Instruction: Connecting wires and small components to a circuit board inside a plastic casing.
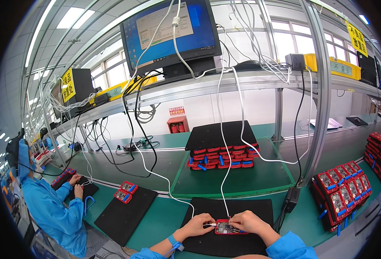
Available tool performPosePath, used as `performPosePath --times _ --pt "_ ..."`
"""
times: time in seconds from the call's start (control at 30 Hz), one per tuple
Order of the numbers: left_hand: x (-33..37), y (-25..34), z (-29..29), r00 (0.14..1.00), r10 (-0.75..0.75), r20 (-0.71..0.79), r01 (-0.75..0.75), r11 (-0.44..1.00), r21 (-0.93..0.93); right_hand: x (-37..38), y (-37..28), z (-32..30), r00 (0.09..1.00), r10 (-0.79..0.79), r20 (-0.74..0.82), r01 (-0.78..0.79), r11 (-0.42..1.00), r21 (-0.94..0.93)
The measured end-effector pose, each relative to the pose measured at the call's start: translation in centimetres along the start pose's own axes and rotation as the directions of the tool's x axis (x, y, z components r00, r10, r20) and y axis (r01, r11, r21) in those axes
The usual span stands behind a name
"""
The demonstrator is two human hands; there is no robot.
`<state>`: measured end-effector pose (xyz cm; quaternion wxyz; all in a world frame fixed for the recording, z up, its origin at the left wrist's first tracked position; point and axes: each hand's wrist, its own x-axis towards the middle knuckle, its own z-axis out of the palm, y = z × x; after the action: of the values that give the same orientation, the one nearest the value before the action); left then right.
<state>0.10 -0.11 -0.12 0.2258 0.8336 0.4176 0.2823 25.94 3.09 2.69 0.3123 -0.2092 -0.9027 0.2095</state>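
In front of me a green circuit board in a red case (pixel 226 228) lies on a black mat (pixel 259 208). My left hand (pixel 199 225) is closed on the white plug of a cable (pixel 210 224) at the case's left end. My right hand (pixel 248 222) pinches at the upper edge of the board, where a second white cable (pixel 226 196) comes down from above. Its fingertips hide the end of that cable, so I cannot tell whether it is seated. A blue wrist strap (pixel 175 243) circles my left wrist.
Red-cased boards stand stacked under a black mat (pixel 219 134) ahead and in a stack (pixel 344 194) at right. Two cases (pixel 125 192) lie on a left mat. A monitor (pixel 168 36) sits on the shelf; cables hang down. A co-worker in blue (pixel 54 216) works at left.
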Motion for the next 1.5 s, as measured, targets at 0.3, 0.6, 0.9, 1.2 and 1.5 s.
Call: performPosePath --times 0.3,0.6,0.9,1.2,1.5 --pt "0.08 0.57 -0.09 1.0 0.004 -0.021 -0.004 1.0 -0.025 -0.05 -0.01 -0.06 1.0 0.0 0.002 0.0 1.0 -0.009" --pt "0.06 0.05 -0.02 1.0 -0.001 -0.002 0.0 1.0 -0.01 0.0 0.09 0.02 1.0 0.006 0.003 -0.006 1.0 0.003" --pt "0.08 0.02 -0.1 1.0 -0.005 0.001 0.005 1.0 -0.011 0.12 -0.01 -0.06 1.0 0.004 -0.001 -0.004 1.0 -0.005" --pt "0.04 0.1 -0.03 1.0 0.0 0.003 0.0 1.0 -0.006 -0.05 0.08 0.0 1.0 -0.003 0.005 0.003 1.0 -0.014" --pt "0.08 0.11 -0.08 1.0 -0.012 0.014 0.012 1.0 -0.006 -0.03 0.09 -0.03 1.0 0.015 0.015 -0.015 1.0 -0.018"
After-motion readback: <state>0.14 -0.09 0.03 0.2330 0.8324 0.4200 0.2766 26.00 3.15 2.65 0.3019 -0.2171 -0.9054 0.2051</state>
